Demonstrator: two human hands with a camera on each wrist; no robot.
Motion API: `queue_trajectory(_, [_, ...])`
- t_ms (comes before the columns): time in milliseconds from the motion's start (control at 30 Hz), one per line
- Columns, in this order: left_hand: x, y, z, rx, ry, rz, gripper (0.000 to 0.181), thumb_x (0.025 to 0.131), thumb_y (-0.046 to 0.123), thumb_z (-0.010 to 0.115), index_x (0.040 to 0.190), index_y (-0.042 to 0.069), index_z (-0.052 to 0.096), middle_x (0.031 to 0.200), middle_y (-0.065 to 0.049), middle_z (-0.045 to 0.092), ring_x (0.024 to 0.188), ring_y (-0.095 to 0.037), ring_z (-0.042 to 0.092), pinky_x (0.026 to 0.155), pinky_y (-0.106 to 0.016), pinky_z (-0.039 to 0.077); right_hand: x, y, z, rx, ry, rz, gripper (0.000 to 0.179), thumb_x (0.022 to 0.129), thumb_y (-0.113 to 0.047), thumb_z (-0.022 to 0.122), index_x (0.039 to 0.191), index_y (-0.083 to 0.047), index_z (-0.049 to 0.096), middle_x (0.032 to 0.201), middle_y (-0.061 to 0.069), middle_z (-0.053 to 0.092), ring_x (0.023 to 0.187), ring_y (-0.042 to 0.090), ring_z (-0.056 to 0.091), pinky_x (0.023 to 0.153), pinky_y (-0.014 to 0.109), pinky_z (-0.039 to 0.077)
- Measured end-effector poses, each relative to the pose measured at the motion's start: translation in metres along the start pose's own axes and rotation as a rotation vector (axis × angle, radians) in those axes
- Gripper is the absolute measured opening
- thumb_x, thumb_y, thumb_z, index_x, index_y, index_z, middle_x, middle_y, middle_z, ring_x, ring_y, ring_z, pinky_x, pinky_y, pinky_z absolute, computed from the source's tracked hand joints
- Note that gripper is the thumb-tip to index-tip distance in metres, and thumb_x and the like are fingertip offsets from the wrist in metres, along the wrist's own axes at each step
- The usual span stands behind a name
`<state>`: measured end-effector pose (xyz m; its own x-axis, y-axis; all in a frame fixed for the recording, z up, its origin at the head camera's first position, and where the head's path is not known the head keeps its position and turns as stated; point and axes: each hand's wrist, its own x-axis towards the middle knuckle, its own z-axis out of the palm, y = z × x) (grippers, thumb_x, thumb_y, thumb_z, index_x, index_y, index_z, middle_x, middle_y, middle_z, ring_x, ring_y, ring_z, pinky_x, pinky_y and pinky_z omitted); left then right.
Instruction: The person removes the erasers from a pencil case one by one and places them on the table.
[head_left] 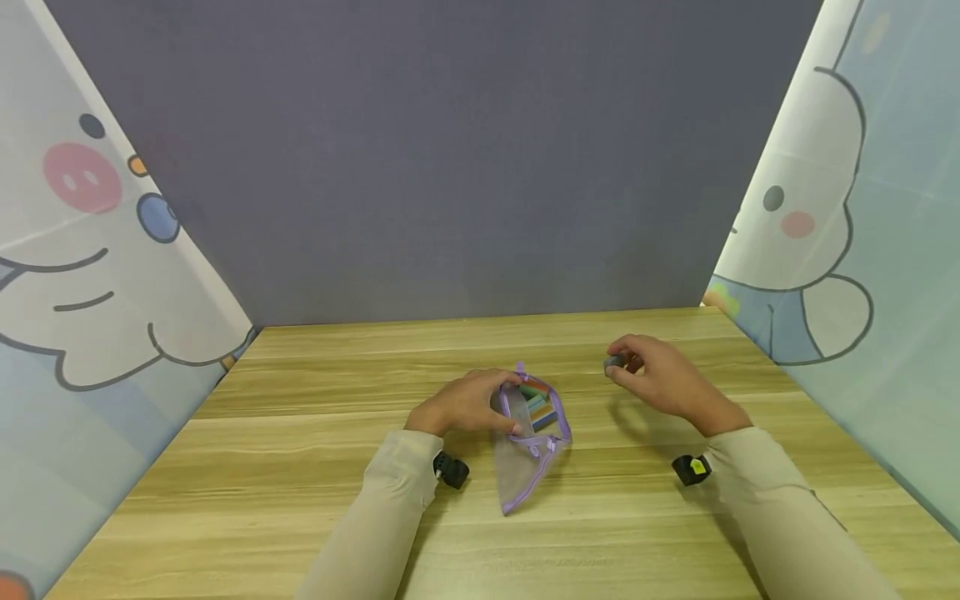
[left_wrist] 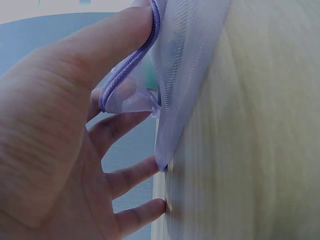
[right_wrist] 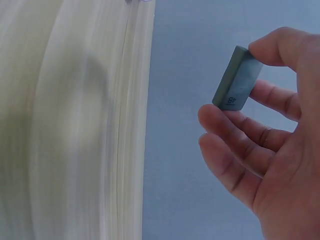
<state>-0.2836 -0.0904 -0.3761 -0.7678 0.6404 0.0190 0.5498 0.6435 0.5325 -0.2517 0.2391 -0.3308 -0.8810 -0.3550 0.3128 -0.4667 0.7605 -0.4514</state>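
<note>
A see-through mesh zip pouch point(head_left: 516, 475) with purple edging lies on the table, its mouth spread. Inside it are several small coloured blocks point(head_left: 536, 403), green, orange and blue among them. My left hand point(head_left: 471, 402) holds the pouch at its mouth; in the left wrist view the thumb point(left_wrist: 112, 42) lies against the purple zip edge point(left_wrist: 127, 67), while part of the index finger is hidden by the mesh. To the right of the pouch, my right hand point(head_left: 663, 379) pinches a dark green eraser point(right_wrist: 237, 82) marked 4B, raised above the table.
The wood-grain table point(head_left: 300, 500) runs back to a grey upright panel point(head_left: 465, 167). Cartoon-printed sheets stand at the left point(head_left: 75, 275) and right point(head_left: 885, 333) sides. Each wrist wears a black strap device, such as the right one point(head_left: 690, 469).
</note>
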Motion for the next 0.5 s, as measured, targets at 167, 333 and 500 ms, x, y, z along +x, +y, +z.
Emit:
queue_trajectory(167, [-0.0001,0.0004,-0.0006,-0.001,0.002,0.004,0.075,0.079,0.049,0.083,0.143,0.022,0.054,0.147,0.002,0.05,0.134,-0.023,0.044,0.107,-0.044,0.039,-0.0008,0.0,-0.0042,-0.028,-0.001,0.012,0.027,0.096,-0.022,0.068,0.115,-0.004,0.066,0.099,0.002,0.067,0.087,0.021,0.063,0.075,0.042,0.051])
queue_trajectory(333, [-0.001,0.0013,-0.0009,-0.013,0.007,0.02,0.076,0.079,0.048,0.084,0.143,0.019,0.054,0.147,-0.002,0.05,0.132,-0.025,0.045,0.106,-0.045,0.039,-0.0026,0.0011,-0.0073,-0.051,-0.018,0.039,0.03,0.097,-0.024,0.067,0.117,-0.003,0.066,0.101,0.003,0.067,0.088,0.022,0.064,0.075,0.043,0.052])
queue_trajectory(500, [-0.0018,0.0008,-0.0004,-0.007,0.002,0.015,0.077,0.079,0.049,0.083,0.144,0.021,0.053,0.148,0.001,0.049,0.135,-0.023,0.043,0.109,-0.044,0.038,-0.0037,0.0039,-0.0082,-0.048,-0.029,0.045,0.03,0.097,-0.026,0.066,0.117,-0.003,0.066,0.102,0.004,0.068,0.088,0.02,0.065,0.075,0.044,0.052])
